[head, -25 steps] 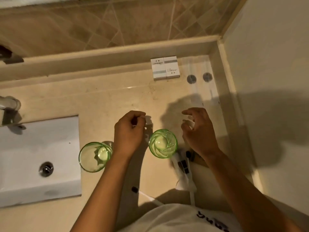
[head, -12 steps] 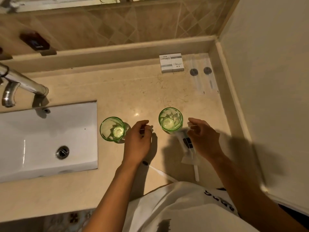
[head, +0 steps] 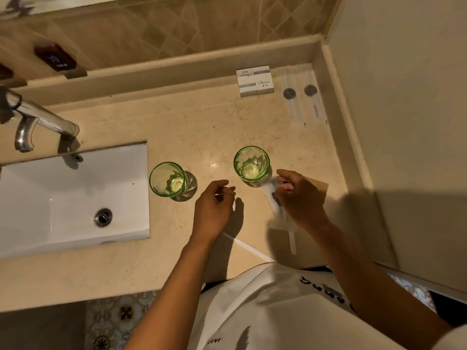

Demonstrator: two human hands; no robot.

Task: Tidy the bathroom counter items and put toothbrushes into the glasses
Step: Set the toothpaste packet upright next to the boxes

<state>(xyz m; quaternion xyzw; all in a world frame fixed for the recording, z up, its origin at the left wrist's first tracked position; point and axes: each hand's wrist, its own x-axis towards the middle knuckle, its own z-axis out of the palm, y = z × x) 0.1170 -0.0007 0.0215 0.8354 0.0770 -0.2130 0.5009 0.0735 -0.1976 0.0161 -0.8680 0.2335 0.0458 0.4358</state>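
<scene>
Two empty green glasses stand on the beige counter (head: 197, 127), the left glass (head: 168, 181) beside the sink and the right glass (head: 251, 164) nearer the wall. Between them and a little nearer me, my left hand (head: 213, 210) pinches the top of a thin white toothbrush (head: 249, 247), whose handle runs back under my wrist to the counter's front edge. My right hand (head: 300, 200) curls its fingers on a wrapped toothbrush packet (head: 274, 198) lying just right of the right glass. That packet's white handle (head: 292, 241) sticks out towards me.
A white sink (head: 75, 198) with a chrome faucet (head: 43, 117) fills the left. Two white boxes (head: 255, 82) and clear packets with grey discs (head: 303, 102) sit at the back right by the wall. A brown card (head: 321, 188) lies under my right hand.
Both hands have drawn back from the glasses towards me. My right hand came down onto the wrapped packet. The view has pulled back, so the faucet and more sink show.
</scene>
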